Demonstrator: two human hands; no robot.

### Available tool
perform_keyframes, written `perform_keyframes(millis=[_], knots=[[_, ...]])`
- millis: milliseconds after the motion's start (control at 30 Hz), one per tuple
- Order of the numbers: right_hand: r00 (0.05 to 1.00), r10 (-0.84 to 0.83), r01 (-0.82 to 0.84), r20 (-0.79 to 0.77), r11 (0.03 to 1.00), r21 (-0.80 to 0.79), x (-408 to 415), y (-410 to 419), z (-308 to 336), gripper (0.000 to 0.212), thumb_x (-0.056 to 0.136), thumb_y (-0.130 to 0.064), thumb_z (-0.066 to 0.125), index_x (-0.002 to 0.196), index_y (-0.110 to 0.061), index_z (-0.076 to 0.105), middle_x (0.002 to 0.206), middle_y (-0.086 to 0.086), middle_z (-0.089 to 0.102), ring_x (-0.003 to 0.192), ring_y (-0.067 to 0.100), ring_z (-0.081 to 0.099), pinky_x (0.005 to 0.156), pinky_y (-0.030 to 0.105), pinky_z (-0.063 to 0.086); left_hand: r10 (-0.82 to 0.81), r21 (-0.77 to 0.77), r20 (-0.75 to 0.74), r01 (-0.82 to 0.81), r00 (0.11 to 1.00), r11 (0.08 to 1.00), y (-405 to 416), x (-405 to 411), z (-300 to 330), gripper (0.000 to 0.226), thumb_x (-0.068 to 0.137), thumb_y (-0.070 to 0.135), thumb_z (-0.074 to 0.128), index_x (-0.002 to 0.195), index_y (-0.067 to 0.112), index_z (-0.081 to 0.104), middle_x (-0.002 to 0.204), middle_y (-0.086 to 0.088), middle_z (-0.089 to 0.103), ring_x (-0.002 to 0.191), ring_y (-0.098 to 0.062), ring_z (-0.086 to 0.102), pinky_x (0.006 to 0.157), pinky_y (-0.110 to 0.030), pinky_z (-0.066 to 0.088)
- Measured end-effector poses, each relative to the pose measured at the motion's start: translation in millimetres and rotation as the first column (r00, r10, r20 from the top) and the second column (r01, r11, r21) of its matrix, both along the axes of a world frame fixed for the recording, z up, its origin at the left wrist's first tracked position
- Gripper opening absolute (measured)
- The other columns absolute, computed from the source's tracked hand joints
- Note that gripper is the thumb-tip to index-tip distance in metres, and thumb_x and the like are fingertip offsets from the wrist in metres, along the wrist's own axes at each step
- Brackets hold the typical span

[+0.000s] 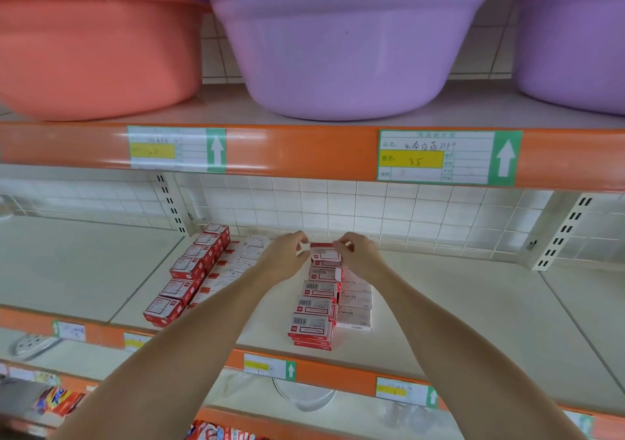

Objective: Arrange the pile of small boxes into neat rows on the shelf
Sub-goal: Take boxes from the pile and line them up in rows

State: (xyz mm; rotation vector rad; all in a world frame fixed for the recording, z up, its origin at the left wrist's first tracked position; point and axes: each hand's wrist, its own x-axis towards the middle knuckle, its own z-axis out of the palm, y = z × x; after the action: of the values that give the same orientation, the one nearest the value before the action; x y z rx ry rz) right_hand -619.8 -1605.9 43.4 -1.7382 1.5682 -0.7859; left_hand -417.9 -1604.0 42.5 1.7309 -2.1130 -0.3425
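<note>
From the head view I see my left hand (287,253) and right hand (358,253) pinching one small red-and-white box (324,247) from both ends, fingers closed on it, at the far end of the middle row (316,304) on the shelf (456,321). A finished row (189,273) runs along the left. Above, an orange basin (98,43) and purple basin (348,43) overhang.

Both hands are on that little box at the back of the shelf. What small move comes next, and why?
Probably set the box down squarely on the far end of the middle row and let go. The left hand and right hand pinch its two ends right above that row's rear stack, and the rows to either side already run straight back.
</note>
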Motion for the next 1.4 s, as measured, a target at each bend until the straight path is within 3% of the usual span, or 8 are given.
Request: perform_keyframes(millis=[100,267,467,667,967,1200,1300,1400], knots=[[0.999,-0.037,0.037,-0.003,0.999,0.026,0,-4,4,0.032,0.098,-0.038,0.054,0.086,-0.011,0.066,0.078,0.005,0.070,0.070,0.022,0.068,0.062,0.033,0.055,0.001,0.003,0.000,-0.001,1.000,1.000,1,-2,2,0.030,0.098,0.034,0.056,0.124,0.020,0.056,0.111,0.003,0.060,0.098,-0.014,0.057,0.088,-0.034,0.050],[0.997,-0.055,0.059,-0.060,0.997,0.057,0,-9,3,0.028,0.101,-0.033,0.051,0.092,-0.011,0.067,0.079,0.006,0.070,0.062,0.014,0.060,0.055,0.023,0.045,0.006,0.010,0.010,-0.006,1.000,1.000,4,-5,4,0.030,0.098,0.033,0.055,0.126,0.020,0.055,0.113,0.003,0.061,0.100,-0.014,0.057,0.087,-0.032,0.050],[0.993,-0.051,0.057,-0.108,0.997,0.056,-2,-13,-6,0.015,0.094,-0.030,0.061,0.097,-0.017,0.068,0.103,0.005,0.066,0.081,0.018,0.062,0.067,0.028,0.048,0.013,0.031,-0.012,-0.012,1.000,0.999,6,-2,5,0.030,0.098,0.033,0.056,0.125,0.021,0.055,0.114,0.002,0.060,0.100,-0.014,0.057,0.090,-0.035,0.051],[0.974,0.077,-0.071,-0.214,0.997,0.036,4,-11,-5,0.021,0.090,-0.031,0.066,0.108,-0.020,0.066,0.113,0.003,0.055,0.091,0.017,0.054,0.057,0.019,0.035,0.020,0.062,-0.023,-0.018,1.000,0.998,8,0,7,0.031,0.098,0.033,0.056,0.126,0.020,0.055,0.114,0.002,0.059,0.101,-0.015,0.057,0.090,-0.033,0.050],[0.970,-0.011,0.016,-0.241,1.000,0.020,12,-6,-12,0.024,0.095,-0.032,0.060,0.117,-0.021,0.062,0.116,0.003,0.046,0.082,0.017,0.056,0.071,0.031,0.050,0.048,0.121,-0.027,-0.044,0.998,0.992,20,-2,9,0.028,0.097,0.036,0.056,0.120,0.020,0.056,0.112,0.002,0.061,0.099,-0.015,0.058,0.090,-0.037,0.051],[0.978,-0.092,0.094,-0.190,0.996,-0.001,17,6,-12,0.037,0.097,-0.032,0.058,0.130,-0.019,0.051,0.124,0.007,0.043,0.093,0.024,0.058,0.072,0.033,0.053,0.101,0.249,0.228,-0.159,0.968,0.955,45,-17,16,0.053,0.095,0.066,0.039,0.094,0.018,0.061,0.079,0.005,0.061,0.085,-0.018,0.060,0.087,-0.039,0.043],[0.971,-0.134,0.139,-0.198,0.990,0.011,19,16,-9,0.038,0.095,-0.027,0.058,0.129,-0.015,0.045,0.123,0.007,0.044,0.096,0.025,0.057,0.074,0.034,0.052,0.034,0.384,0.239,-0.127,0.970,0.915,54,-22,13,0.057,0.094,0.066,0.043,0.094,0.012,0.062,0.081,0.000,0.061,0.079,-0.016,0.058,0.082,-0.035,0.047],[0.966,-0.184,0.193,-0.179,0.981,0.032,18,27,-7,0.030,0.093,-0.021,0.055,0.119,-0.014,0.044,0.116,0.007,0.047,0.091,0.022,0.055,0.068,0.031,0.046,0.060,0.423,0.136,-0.113,0.989,0.899,57,-25,8,0.043,0.096,0.049,0.053,0.070,0.015,0.049,0.064,0.003,0.047,0.056,-0.010,0.046,0.056,-0.024,0.039]])
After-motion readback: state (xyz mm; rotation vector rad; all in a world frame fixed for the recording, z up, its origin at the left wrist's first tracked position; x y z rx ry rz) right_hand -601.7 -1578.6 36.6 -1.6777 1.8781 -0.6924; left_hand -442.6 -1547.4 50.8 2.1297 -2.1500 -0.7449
